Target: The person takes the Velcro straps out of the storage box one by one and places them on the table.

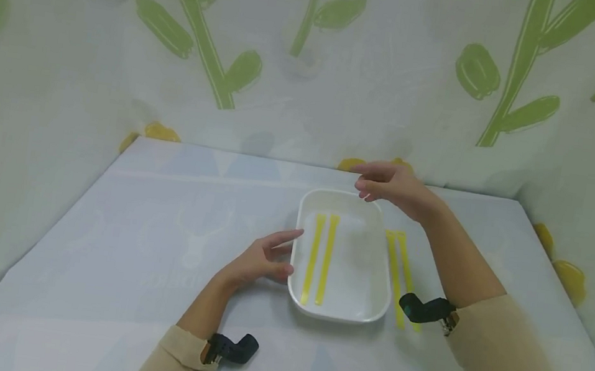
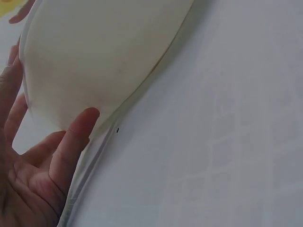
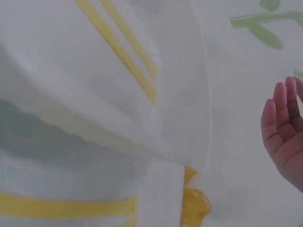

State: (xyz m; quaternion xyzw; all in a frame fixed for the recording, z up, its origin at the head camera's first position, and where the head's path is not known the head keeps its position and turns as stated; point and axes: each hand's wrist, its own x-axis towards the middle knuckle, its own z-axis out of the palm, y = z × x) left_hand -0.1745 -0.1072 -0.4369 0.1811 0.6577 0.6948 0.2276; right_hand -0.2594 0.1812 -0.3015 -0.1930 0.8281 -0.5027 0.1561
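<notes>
A white rectangular tray (image 1: 357,262) with rounded corners lies on the table. Inside it, side by side on the left half, are two long thin yellow strips (image 1: 326,261). Two more yellow strips (image 1: 398,268) are on the table just beyond the tray's right side. My left hand (image 1: 262,257) touches the tray's left wall with spread fingers; in the left wrist view its thumb (image 2: 85,123) rests against the outer wall. Over the far rim hovers my right hand (image 1: 393,187), fingers loosely extended and holding nothing. The right wrist view shows this hand (image 3: 289,137) away from the tray.
The table (image 1: 173,225) has a pale cover with a faint blue pattern. Behind it hangs a light fabric backdrop (image 1: 377,96) with green leaf prints, and similar fabric runs along both sides. Dark wrist cameras (image 1: 233,348) are strapped to both forearms.
</notes>
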